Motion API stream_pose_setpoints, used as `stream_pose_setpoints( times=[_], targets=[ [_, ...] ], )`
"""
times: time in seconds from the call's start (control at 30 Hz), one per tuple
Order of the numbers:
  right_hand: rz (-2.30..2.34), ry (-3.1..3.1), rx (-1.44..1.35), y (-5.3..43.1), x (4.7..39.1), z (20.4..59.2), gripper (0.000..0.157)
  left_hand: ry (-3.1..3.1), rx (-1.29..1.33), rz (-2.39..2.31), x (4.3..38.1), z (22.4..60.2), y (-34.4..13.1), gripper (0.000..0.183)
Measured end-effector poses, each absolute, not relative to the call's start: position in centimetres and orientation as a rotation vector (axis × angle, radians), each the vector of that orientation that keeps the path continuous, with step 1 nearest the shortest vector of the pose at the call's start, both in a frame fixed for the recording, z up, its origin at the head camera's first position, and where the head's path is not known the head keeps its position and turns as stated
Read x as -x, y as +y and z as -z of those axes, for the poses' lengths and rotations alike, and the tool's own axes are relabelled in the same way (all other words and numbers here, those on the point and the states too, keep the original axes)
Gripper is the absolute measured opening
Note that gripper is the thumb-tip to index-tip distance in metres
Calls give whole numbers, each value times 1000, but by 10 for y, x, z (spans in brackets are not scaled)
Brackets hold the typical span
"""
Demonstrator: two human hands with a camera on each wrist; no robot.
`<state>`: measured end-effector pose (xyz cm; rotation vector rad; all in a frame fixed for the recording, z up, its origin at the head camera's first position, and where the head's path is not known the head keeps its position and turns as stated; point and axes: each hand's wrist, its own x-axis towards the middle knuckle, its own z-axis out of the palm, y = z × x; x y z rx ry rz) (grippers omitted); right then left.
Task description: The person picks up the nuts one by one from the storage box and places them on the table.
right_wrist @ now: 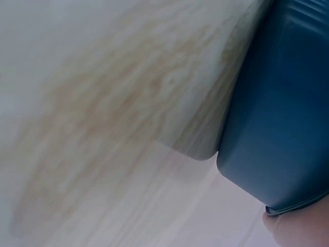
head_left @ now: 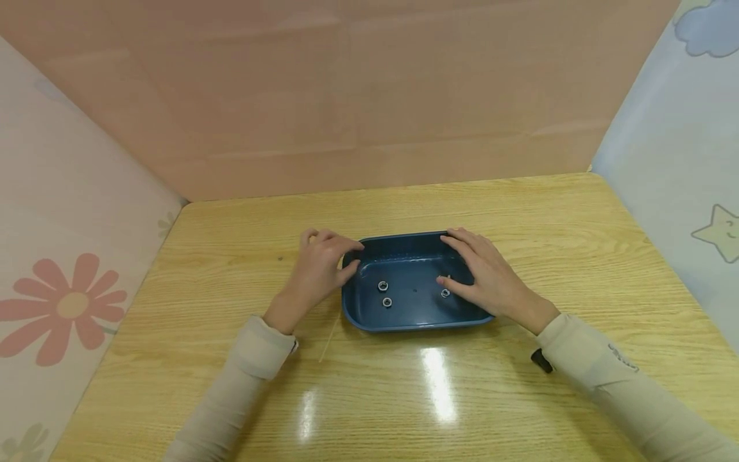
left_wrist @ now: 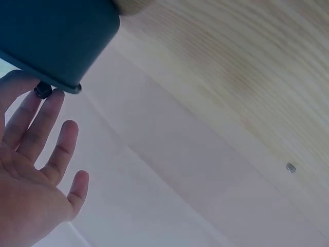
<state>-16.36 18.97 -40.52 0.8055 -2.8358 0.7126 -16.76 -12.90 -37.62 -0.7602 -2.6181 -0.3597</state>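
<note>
The blue plastic tray (head_left: 412, 328) lies between both hands with several metal nuts inside, two of them, an upper nut (head_left: 383, 286) and a lower nut (head_left: 387, 302), toward its left side. My left hand (head_left: 316, 268) is at the tray's left end, thumb and fingertips by the rim; in the left wrist view it pinches a dark nut (left_wrist: 43, 90). My right hand (head_left: 489, 277) lies over the right end, fingers extended at the far rim and thumb inside, close to a nut (head_left: 445, 293). Another small metal piece beside that thumb is partly hidden.
A small metal piece (head_left: 280, 258) lies on the wooden table (head_left: 231, 282) left of the tray. A thin pale stick (head_left: 330, 337) sticks out near the tray's left front corner. A paper-covered wall (head_left: 369, 96) stands behind, with patterned walls on both sides.
</note>
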Motion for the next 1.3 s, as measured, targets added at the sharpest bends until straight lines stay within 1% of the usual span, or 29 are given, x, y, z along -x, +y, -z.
stream_pose_setpoints(
  times=[0.73,1.3],
  targets=[
    [-702,-2838,-801,190,164,405,78,-2593,614,409,169,375,-170,22],
    [-789,-2870,-776,191,165,405,78,-2590,527,457,169,378,-197,24]
  ],
)
